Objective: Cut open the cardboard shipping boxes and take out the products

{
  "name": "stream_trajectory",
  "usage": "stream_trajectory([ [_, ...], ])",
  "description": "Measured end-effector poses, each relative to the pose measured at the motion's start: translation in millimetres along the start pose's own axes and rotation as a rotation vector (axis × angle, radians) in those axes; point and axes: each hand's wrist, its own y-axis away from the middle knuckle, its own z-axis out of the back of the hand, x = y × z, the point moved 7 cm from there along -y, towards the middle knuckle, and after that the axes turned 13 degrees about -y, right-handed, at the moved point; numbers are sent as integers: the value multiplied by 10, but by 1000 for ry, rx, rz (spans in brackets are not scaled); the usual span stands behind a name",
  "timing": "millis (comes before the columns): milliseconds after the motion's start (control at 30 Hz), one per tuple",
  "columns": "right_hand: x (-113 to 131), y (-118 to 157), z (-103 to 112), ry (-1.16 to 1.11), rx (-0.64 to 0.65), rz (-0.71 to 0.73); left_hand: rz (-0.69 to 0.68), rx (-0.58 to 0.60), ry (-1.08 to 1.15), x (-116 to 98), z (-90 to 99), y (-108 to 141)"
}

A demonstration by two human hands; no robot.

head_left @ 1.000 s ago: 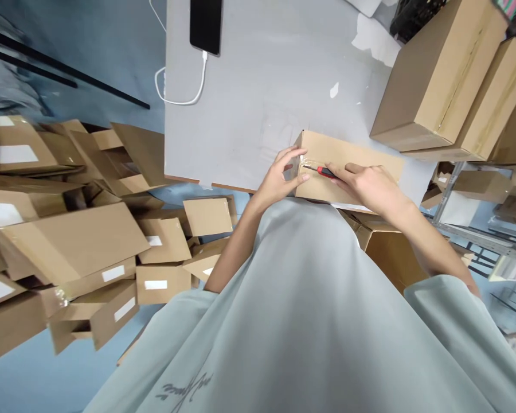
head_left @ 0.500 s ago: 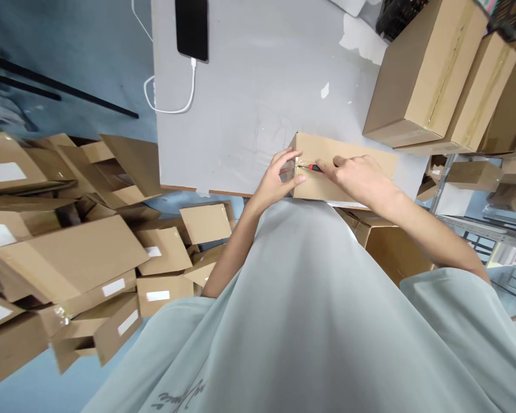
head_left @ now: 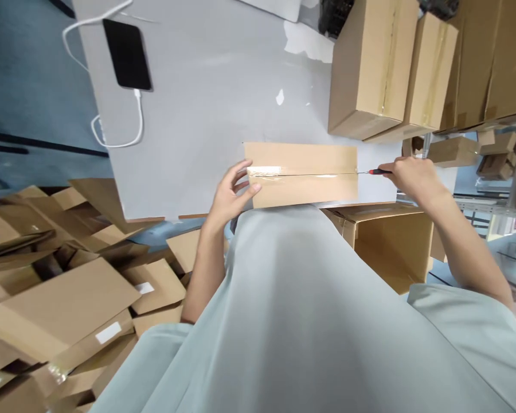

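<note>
A long cardboard box [head_left: 301, 192] lies at the table's near edge with its taped seam facing up. My left hand [head_left: 232, 192] grips its left end, thumb on top near the seam and the other fingers bent around the far corner. Just past the right end of the box, my right hand [head_left: 413, 175] is closed around a screwdriver [head_left: 375, 171] with a red and black handle. Its thin metal shaft points left, and the tip is at the seam's right end; whether it touches the cardboard I cannot tell.
Two tall cardboard boxes [head_left: 370, 69] stand at the table's back right. A phone [head_left: 126, 54] on a white cable lies at the left of the grey table [head_left: 198, 103]. Many cartons [head_left: 64, 304] are heaped on the floor at left. An open carton [head_left: 391, 246] stands below the table.
My right hand has drawn the screwdriver rightward along the seam, from the box's left end to its right end. The tape there is now split. My left hand still holds the left end.
</note>
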Motion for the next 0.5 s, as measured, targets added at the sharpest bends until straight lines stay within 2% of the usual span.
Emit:
stream_trajectory([
  [67,-453,94,-20,22,-40,-80,8,-10,10,18,10,-20],
  [133,-791,179,-125,-102,-95,-147,11,-11,8,24,34,-29],
  [233,-969,222,-514,-498,-190,-222,23,-23,-2,36,153,4],
  [300,-876,170,-928,-819,-241,-322,42,-56,-6,70,301,61],
  [367,-615,61,-1426,-1168,-232,-447,73,-103,9,144,479,136],
  [433,-222,-91,-1817,-1316,-202,-470,123,-157,41,269,657,213],
  [500,185,-234,-2069,-1386,-166,-431,194,-223,62,434,821,281],
])
